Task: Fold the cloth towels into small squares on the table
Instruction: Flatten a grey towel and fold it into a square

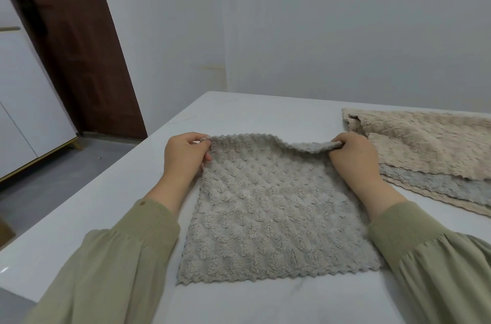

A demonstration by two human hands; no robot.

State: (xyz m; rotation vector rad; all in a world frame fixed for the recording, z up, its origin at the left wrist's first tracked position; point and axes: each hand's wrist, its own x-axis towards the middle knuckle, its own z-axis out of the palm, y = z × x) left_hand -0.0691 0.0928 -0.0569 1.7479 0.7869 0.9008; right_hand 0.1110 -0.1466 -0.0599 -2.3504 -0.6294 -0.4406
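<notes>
Head view looks down on a grey towel [265, 206] spread flat on the white surface [239, 111], directly in front of the person. Its scalloped near edge lies toward the body and its far edge is raised off the surface. The left hand [183, 156] pinches the far left corner and the right hand [356, 159] pinches the far right corner. On both hands the fingers [198, 139] are curled over the cloth, clamped on the hem against the thumb. The hem sags slightly between the 2 grips.

Judging by this, the first fold of this towel is only starting: the far edge is lifted but has not been carried over to meet the near edge. The cloth looks like 1 layer at the raised hem, though I cannot tell for certain that it has not been doubled already. To make a small square it probably needs at least 2 folds, so almost all of the work on it remains.

To the right, near the surface's far edge, more towels lie loosely overlapped. A beige towel [430, 143] is on top, with a grey-blue towel [435, 185] showing beneath it. Neither is folded small. No finished square is visible anywhere in view, so the task as a whole appears to be at an early stage.
</notes>
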